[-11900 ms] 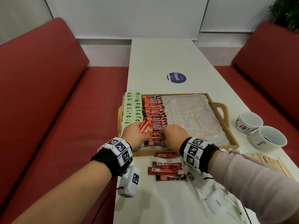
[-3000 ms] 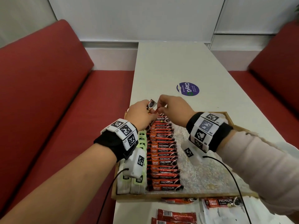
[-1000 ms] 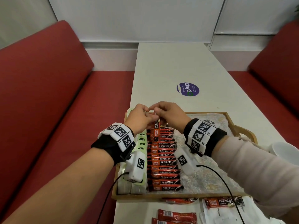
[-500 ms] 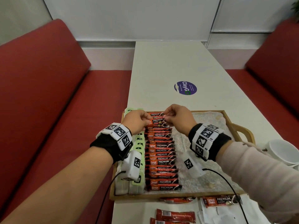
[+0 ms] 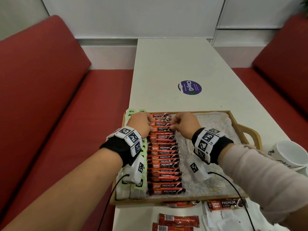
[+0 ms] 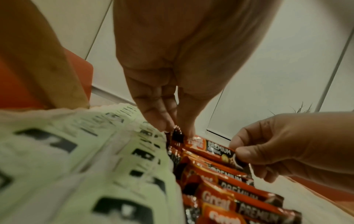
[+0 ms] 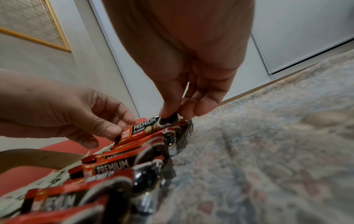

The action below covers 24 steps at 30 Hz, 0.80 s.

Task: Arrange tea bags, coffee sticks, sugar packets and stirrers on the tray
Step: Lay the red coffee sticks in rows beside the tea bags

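A wooden tray (image 5: 183, 198) lined with patterned cloth holds a column of green tea bags (image 5: 140, 184) at its left and a long row of red coffee sticks (image 5: 164, 164) beside them. Both hands are at the far part of that row, holding one coffee stick (image 5: 160, 129) flat and crosswise over it. My left hand (image 5: 150, 124) pinches its left end (image 6: 177, 133). My right hand (image 5: 172, 125) pinches its dark right end (image 7: 168, 119). I cannot tell whether the stick rests on the row or hangs just above it.
Loose coffee sticks (image 5: 179, 220) lie on the white table in front of the tray, one (image 5: 225, 204) on top of white sugar packets (image 5: 221, 217). White cups (image 5: 290, 154) stand at the right. A purple sticker (image 5: 190, 87) lies further back. Red benches flank the table.
A second ago the stick was held on end above the row's far end. It has been turned flat and lowered onto the row, with both hands still pinching its ends.
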Each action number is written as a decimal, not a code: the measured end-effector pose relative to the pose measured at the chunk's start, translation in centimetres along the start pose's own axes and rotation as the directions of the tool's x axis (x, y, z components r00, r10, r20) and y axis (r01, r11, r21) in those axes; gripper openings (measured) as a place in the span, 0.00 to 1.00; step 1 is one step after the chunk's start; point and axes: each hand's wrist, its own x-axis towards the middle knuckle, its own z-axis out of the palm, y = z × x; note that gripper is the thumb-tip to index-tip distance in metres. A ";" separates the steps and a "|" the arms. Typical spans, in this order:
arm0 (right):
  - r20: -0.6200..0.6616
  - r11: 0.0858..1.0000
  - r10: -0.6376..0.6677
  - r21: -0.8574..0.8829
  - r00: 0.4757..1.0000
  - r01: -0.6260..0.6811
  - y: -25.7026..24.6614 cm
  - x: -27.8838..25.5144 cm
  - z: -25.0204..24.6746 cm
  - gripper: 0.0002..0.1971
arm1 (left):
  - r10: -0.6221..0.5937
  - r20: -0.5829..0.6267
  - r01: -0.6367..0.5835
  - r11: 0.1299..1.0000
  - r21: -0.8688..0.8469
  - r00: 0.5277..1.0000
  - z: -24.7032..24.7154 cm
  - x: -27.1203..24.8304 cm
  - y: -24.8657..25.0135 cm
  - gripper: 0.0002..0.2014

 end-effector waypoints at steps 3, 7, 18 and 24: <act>0.002 0.999 0.017 -0.029 1.000 -0.017 0.0 0.0 -0.2 0.04 | 0.026 -0.004 -0.026 0.996 0.083 1.000 -0.5 -0.4 0.2 0.15; -0.039 0.999 -0.013 -0.048 0.999 0.011 -0.7 -1.4 -1.1 0.09 | 0.038 -0.051 -0.033 0.996 0.089 0.998 -1.4 -2.0 0.7 0.16; 0.028 0.982 -0.170 -0.082 0.985 0.172 -3.2 -12.4 -1.9 0.03 | 0.115 -0.063 -0.112 0.992 0.054 0.991 -0.9 -11.9 1.3 0.09; 0.177 0.977 -0.130 -0.143 0.976 0.156 -2.3 -18.5 -0.4 0.08 | 0.113 0.040 -0.112 0.993 -0.027 0.993 1.1 -16.3 0.2 0.09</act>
